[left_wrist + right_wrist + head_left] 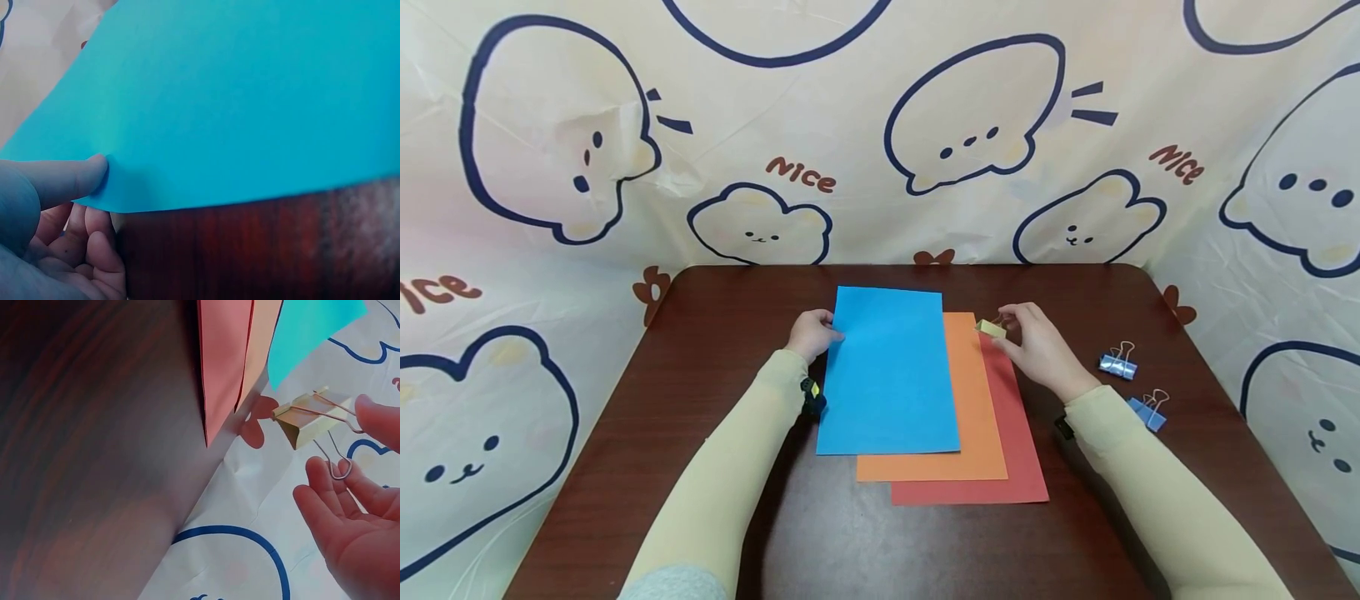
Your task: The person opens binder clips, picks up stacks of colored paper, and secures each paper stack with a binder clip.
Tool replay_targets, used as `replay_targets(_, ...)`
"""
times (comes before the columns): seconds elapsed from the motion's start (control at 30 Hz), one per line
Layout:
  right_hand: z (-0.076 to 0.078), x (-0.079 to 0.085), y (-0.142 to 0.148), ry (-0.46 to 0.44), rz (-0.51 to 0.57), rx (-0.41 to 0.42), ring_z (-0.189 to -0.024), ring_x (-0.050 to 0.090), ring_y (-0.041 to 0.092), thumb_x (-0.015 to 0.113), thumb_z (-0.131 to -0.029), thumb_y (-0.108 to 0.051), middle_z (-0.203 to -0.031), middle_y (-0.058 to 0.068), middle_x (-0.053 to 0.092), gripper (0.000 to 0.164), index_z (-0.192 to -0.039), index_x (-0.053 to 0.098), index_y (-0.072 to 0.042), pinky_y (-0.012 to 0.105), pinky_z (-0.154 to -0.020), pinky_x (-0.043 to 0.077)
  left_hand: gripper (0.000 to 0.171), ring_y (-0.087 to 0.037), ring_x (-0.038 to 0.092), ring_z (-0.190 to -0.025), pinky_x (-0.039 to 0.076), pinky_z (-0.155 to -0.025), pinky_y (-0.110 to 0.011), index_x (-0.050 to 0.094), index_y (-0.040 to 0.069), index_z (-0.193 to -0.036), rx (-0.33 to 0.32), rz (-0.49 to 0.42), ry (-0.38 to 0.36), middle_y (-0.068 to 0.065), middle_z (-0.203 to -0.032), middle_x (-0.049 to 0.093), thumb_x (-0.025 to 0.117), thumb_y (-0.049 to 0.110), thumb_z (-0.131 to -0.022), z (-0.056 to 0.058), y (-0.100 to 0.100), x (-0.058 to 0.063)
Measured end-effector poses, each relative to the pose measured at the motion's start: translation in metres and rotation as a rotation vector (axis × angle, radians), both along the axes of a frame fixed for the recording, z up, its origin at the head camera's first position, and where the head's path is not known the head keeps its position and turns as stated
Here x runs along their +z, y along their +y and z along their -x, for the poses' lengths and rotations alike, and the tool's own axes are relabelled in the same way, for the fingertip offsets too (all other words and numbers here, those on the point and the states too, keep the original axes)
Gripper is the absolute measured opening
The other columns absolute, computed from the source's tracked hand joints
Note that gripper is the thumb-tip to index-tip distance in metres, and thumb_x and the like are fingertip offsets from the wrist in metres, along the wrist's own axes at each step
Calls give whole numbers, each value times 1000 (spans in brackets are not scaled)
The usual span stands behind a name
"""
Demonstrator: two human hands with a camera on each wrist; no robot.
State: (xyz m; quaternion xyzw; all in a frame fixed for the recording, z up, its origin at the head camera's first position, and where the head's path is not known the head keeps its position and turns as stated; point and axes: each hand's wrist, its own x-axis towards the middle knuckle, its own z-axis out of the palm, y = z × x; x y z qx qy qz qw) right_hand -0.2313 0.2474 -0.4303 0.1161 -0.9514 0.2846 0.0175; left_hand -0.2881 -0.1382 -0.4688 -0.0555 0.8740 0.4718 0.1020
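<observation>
My left hand [812, 335] pinches the left edge of a blue sheet of paper [887, 375], thumb on top and fingers beneath; in the left wrist view that edge is raised off the wood. Under the blue sheet, an orange sheet [977, 417] and a red sheet [1022, 467] fan out toward the lower right. My right hand [1037, 346] holds a yellow binder clip [991, 329] by its wire handles, over the upper right of the orange and red sheets. In the right wrist view the thumb [378, 422] is on one handle and fingertips are at the other.
Two blue binder clips lie to the right: a shiny one [1117, 364] farther back, and another [1147, 412] close beside my right sleeve. The dark wooden table [700, 500] ends against a patterned cloth [865, 108] at the back and sides.
</observation>
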Motion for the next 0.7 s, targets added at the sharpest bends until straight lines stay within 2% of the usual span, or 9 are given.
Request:
replay_targets(0.37,13,0,-9,69,18,56,-115,59,35,74,-97,-16,-130,18,53,52,-140,49,0,52,-103,52,37,-36,58,-116,52,-103,-48,60,-4,-132,6,-7,3,-23,-128,63,69,7,-98,1,0,-2)
replay_targets(0.7,27,-1,-14,92,19,94,-115,58,32,73,-97,-15,-129,17,54,49,-138,51,0,49,-100,53,35,-34,57,-114,52,-102,-47,61,-4,-131,14,-6,5,-23,-126,62,68,7,-99,-2,1,1)
